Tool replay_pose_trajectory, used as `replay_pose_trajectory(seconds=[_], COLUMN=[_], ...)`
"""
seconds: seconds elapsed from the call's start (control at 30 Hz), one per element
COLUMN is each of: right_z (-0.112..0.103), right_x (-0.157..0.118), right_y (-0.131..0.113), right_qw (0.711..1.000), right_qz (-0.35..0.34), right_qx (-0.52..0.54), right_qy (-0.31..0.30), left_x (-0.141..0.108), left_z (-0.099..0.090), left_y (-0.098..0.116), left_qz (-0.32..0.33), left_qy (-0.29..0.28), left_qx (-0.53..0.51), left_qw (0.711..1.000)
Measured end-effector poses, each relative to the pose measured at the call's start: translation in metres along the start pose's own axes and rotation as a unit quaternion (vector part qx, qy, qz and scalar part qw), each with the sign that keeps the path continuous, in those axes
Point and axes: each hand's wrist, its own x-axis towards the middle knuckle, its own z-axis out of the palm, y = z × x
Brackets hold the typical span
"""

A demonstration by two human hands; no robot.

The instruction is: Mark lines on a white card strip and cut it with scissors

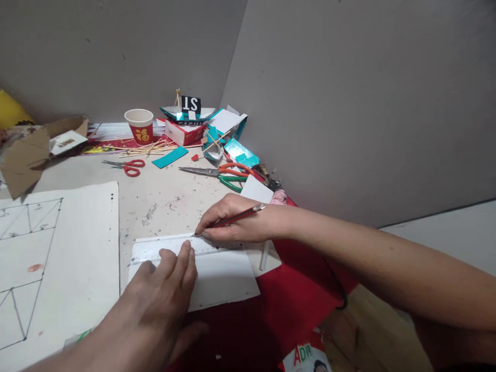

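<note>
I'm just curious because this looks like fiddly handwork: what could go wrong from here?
The ruler might slip or pivot on the white sheet if the left hand presses unevenly, spoiling a line from the pencil at its edge. The right hand could also brush the scissors with orange and green handles, which lie just beyond it.

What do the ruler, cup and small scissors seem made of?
Ruler: probably clear plastic; the sheet seems to show through. Cup: likely smooth paper; printed sides, rolled rim. Small scissors: grey blades, likely metal; evenly red handles, probably plastic.
</note>
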Motion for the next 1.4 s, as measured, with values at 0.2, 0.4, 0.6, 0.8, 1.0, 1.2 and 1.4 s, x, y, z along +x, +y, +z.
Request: replay_pose_trajectory(seconds=[0.2, 0.4, 0.6, 0.8, 1.0, 1.2, 1.4], right_z=[-0.001, -0.005, -0.009, -0.009, -0.01, -0.011, -0.013], right_x=[-0.002, -0.008, -0.012, -0.015, -0.019, -0.025, -0.027], right_y=[-0.001, -0.002, -0.004, -0.003, 0.002, 0.005, 0.005], right_qw=[1.0, 1.0, 0.999, 0.999, 0.999, 0.998, 0.998], right_qz=[-0.004, 0.021, 0.037, 0.04, 0.048, 0.054, 0.06], right_qx=[0.007, -0.014, -0.032, -0.016, 0.005, 0.013, 0.016], right_qy=[-0.002, -0.012, -0.014, -0.009, -0.007, -0.006, -0.005], left_x=[0.0, 0.001, 0.002, 0.006, 0.011, 0.014, 0.014], left_z=[0.0, -0.003, -0.008, -0.01, -0.012, -0.015, -0.015], left_y=[-0.001, 0.0, 0.002, 0.004, 0.004, 0.006, 0.008], left_qz=[0.001, -0.011, -0.022, -0.031, -0.042, -0.042, -0.048], left_qy=[-0.013, -0.037, -0.063, -0.086, -0.106, -0.119, -0.126], left_qx=[-0.011, -0.02, -0.026, -0.026, -0.024, -0.018, -0.008], left_qw=[1.0, 0.999, 0.997, 0.996, 0.993, 0.992, 0.991])
